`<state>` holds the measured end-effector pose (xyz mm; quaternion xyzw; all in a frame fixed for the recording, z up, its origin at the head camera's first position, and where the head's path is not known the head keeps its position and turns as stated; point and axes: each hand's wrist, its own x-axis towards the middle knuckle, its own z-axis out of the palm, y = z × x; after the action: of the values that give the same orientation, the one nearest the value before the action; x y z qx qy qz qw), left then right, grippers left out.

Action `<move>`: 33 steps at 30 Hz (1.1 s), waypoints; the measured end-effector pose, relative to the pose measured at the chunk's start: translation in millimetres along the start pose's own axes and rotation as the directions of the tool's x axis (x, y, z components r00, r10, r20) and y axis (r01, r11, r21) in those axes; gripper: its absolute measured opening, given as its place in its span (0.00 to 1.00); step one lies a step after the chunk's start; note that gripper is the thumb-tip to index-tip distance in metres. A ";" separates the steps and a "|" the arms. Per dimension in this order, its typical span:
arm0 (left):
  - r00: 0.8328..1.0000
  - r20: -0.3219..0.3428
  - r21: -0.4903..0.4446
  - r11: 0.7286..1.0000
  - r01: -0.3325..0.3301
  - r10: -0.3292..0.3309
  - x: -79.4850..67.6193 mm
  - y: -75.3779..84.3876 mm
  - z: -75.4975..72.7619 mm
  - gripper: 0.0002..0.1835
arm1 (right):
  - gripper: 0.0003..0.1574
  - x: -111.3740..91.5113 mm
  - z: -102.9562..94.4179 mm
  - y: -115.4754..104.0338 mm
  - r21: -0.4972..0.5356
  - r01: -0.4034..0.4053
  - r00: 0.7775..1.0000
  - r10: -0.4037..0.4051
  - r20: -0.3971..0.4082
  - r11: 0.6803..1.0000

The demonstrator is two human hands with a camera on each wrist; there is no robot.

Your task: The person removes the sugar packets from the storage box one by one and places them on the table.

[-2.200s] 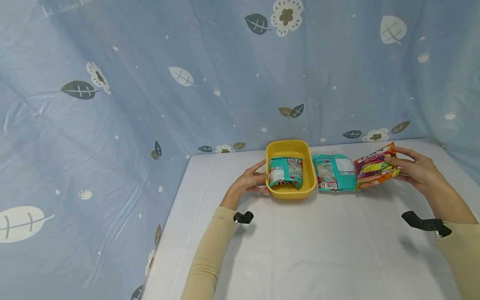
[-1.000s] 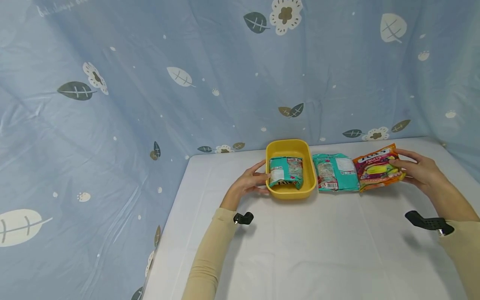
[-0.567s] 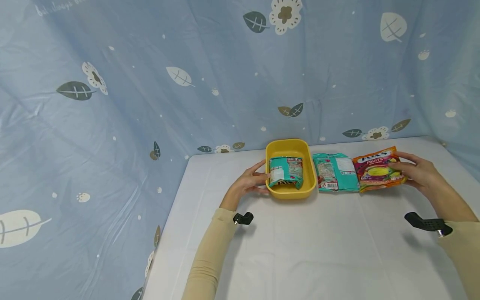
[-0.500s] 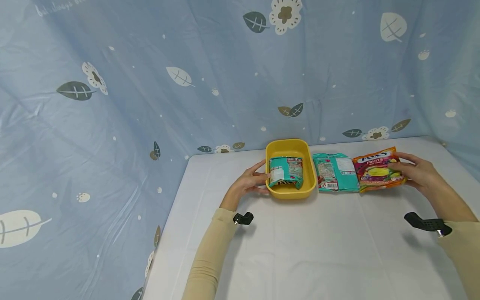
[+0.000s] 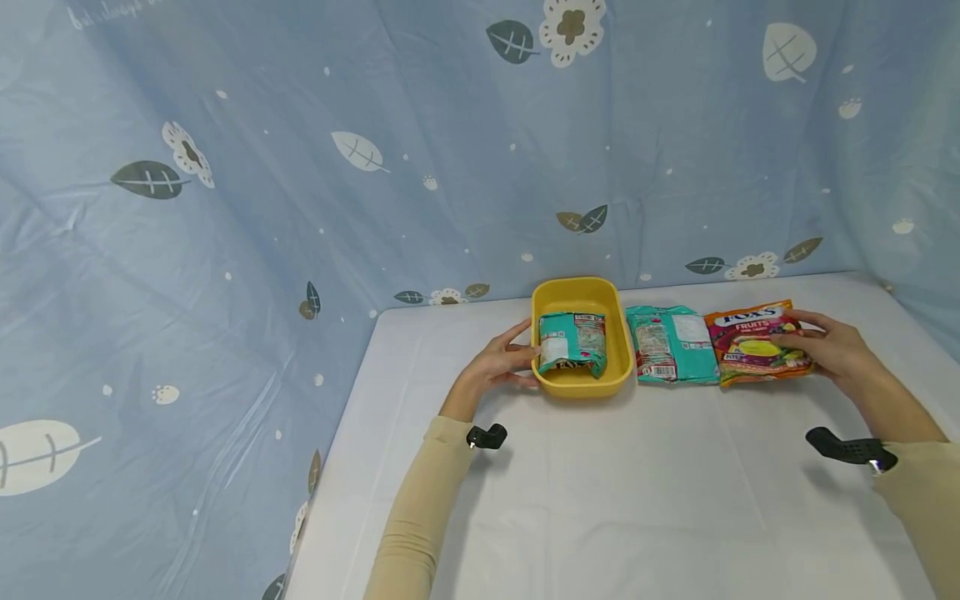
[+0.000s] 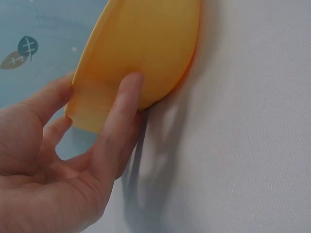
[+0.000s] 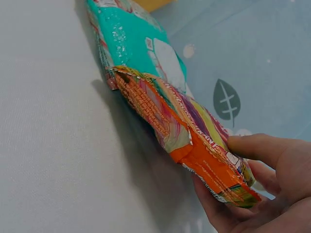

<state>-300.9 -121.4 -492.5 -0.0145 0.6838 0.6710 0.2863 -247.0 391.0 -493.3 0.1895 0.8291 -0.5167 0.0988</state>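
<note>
My right hand (image 5: pixel 836 350) pinches the right end of an orange and purple Fox's fruit candy bag (image 5: pixel 753 342). In the right wrist view the thumb lies on one face of this candy bag (image 7: pixel 194 141), with fingers on the other. Its left end meets a teal candy bag (image 5: pixel 678 343) lying back side up. My left hand (image 5: pixel 504 360) touches the left wall of a yellow tub (image 5: pixel 622 367), its fingers mostly straight in the left wrist view. Inside the tub lies another teal candy bag (image 5: pixel 572 340), with a dark printed edge showing below it.
A white cloth covers the table (image 5: pixel 615 492). Behind it and at the left hangs a blue curtain (image 5: pixel 450 125) with leaf and flower prints. The tub stands near the table's back edge, left of the bags.
My right hand has brought the orange candy bag down flatter beside the teal one, its printed front turning further upward. The left hand and the tub have stayed put.
</note>
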 end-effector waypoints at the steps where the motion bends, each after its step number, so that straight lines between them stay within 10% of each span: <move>1: 1.000 0.000 0.002 1.000 0.000 0.000 -0.2 0.4 0.1 0.39 | 0.60 0.3 0.2 0.5 -0.004 0.000 1.000 0.000 0.000 1.000; 33: 1.000 0.030 -0.016 1.000 -0.005 0.005 -2.3 1.3 0.8 0.40 | 0.64 9.4 1.5 13.4 -0.062 -0.005 1.000 0.007 0.018 0.998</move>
<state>-299.2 -121.3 -490.3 -0.0051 0.6740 0.6774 0.2947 -250.0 396.9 -508.3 0.1842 0.8431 -0.4922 0.1135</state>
